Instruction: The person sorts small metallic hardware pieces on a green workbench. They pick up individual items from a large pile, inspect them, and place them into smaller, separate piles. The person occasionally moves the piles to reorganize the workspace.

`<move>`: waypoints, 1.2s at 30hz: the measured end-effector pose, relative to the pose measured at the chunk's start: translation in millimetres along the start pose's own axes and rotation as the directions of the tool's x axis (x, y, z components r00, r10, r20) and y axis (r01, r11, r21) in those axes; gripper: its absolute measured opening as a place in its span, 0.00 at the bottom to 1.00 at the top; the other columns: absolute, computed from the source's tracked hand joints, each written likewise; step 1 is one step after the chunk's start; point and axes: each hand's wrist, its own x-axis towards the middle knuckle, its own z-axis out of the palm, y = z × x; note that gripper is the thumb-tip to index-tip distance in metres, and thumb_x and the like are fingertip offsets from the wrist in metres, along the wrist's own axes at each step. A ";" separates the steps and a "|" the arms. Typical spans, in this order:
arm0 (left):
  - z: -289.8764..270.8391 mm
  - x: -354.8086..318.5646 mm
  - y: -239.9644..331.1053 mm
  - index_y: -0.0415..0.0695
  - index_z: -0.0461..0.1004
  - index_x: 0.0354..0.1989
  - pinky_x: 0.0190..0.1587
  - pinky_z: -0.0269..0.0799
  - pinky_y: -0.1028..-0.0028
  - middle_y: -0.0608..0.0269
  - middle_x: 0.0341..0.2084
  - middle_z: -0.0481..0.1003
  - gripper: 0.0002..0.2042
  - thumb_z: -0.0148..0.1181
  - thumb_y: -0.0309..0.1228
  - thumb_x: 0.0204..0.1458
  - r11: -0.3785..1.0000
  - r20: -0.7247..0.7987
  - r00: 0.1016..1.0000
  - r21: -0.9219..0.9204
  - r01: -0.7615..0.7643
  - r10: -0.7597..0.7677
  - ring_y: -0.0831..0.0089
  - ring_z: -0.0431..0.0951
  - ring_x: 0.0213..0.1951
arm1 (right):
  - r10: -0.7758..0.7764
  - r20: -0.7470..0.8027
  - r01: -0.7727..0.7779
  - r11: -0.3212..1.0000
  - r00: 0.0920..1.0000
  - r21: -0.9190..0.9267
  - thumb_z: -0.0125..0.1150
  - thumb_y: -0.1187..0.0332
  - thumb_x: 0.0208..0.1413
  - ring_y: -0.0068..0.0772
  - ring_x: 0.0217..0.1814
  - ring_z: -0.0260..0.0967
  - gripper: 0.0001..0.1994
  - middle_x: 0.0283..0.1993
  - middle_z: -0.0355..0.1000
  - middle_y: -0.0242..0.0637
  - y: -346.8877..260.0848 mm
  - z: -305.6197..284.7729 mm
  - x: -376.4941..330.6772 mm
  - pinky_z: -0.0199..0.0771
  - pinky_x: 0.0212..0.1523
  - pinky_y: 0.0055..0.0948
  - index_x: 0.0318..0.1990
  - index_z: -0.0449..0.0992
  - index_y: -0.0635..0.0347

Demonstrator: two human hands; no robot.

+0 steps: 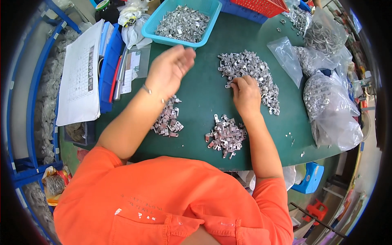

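Small bent metal brackets [245, 63] lie in a large loose pile at the right middle of the green table. At that pile's near left edge, my right hand [247, 96] pinches a small metal bracket [228, 84] between thumb and fingers. Just below the turquoise basket [148, 33], my left hand [169, 69] hangs in the air, palm turned inward, fingers loosely stretched and slightly blurred, with nothing visible in them. The basket holds many more brackets. Two smaller heaps are closer to me: one heap [168, 122] partly behind my left forearm, another heap [227, 136] left of my right forearm.
Clear plastic bags of metal parts [326, 102] crowd the table's right side, beside an empty-looking bag [286, 57]. A red basket [261, 6] stands at the back. On the left are a blue file holder [110, 69] and paper sheets [79, 75].
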 end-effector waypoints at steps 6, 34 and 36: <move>11.7 -64.2 -46.3 0.38 0.69 0.47 0.41 0.74 0.75 0.60 0.38 0.75 0.11 0.56 0.23 0.56 0.947 0.028 0.977 0.253 0.196 -0.209 0.73 0.77 0.38 | -0.055 -0.085 0.056 0.998 0.995 0.009 0.64 0.75 0.44 0.43 0.38 0.67 0.07 0.34 0.70 0.36 12.9 6.9 -10.5 0.69 0.38 0.39 0.33 0.78 0.58; -1.4 -73.8 -83.6 0.38 0.76 0.33 0.44 0.74 0.69 0.58 0.36 0.77 0.07 0.59 0.16 0.45 0.073 0.695 0.718 0.714 -0.696 0.040 0.61 0.78 0.40 | -0.099 0.310 -0.103 0.813 0.945 0.573 0.63 0.80 0.47 0.37 0.41 0.74 0.08 0.39 0.75 0.40 -19.9 -52.6 -27.6 0.75 0.41 0.30 0.36 0.78 0.62; -4.0 -79.2 -87.4 0.38 0.76 0.33 0.46 0.72 0.65 0.56 0.36 0.77 0.08 0.58 0.15 0.42 0.084 0.681 0.732 0.731 -0.677 -0.020 0.56 0.77 0.42 | -0.056 0.132 0.011 0.948 0.990 0.319 0.62 0.78 0.48 0.36 0.39 0.74 0.06 0.39 0.75 0.40 -13.3 -30.1 -19.9 0.74 0.40 0.30 0.35 0.78 0.62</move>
